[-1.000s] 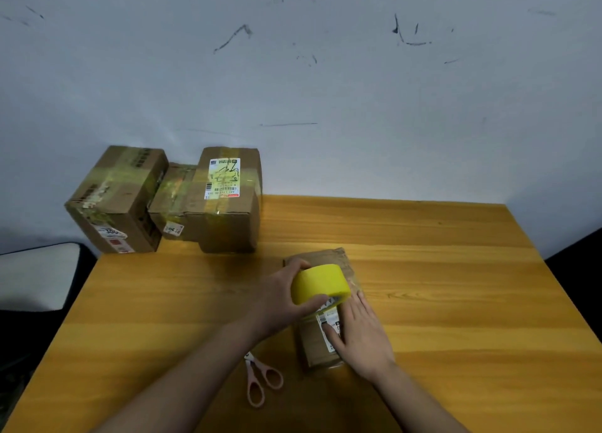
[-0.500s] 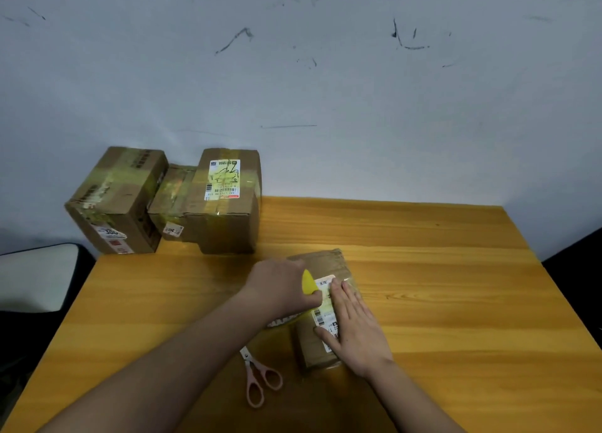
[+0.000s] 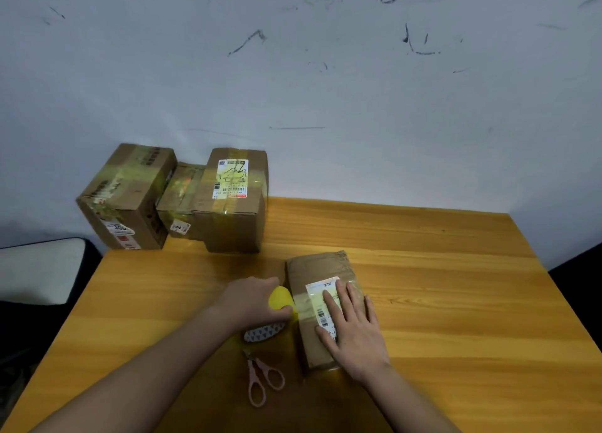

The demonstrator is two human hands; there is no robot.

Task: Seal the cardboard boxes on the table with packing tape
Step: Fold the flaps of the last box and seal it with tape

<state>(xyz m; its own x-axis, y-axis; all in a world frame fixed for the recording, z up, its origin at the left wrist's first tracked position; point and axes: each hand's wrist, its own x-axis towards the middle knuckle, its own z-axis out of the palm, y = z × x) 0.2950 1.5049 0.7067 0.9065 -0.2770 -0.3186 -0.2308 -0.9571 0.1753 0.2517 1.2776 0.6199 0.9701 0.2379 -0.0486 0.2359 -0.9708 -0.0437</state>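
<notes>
Head view, wide angle, looking down at a wooden table (image 3: 439,269) set against a scuffed pale wall (image 3: 325,90).

The small cardboard box (image 3: 312,266) I am working on lies flat near the table's middle, long axis running away from me. My right hand (image 3: 353,330) lies on its top with fingers straight and spread, palm pressing down, fingertips over the white shipping label (image 3: 317,294). A yellowish strip of tape crosses the box top beside the label and runs off the box's left edge.

My left hand (image 3: 252,300) is just left of the box, fingers curled round the yellow tape roll (image 3: 280,299), held close against the box's left side. The roll's patterned inner core shows below the hand. I cannot tell whether the roll touches the table.

Pink-handled scissors (image 3: 260,379) lie on the table near me, between my forearms, blades pointing toward the roll, close to it but apart.

Three taped boxes (image 3: 182,198) are clustered at the far left corner against the wall. The leftmost one overhangs the table's left edge. The rightmost carries a white label on top.

Open room: the whole right half of the table, from the box out to the right and far edges, is bare wood. Left of the roll there is also a bare stretch up to the left edge. Beyond that edge, a pale cushion (image 3: 35,269) on something dark.
</notes>
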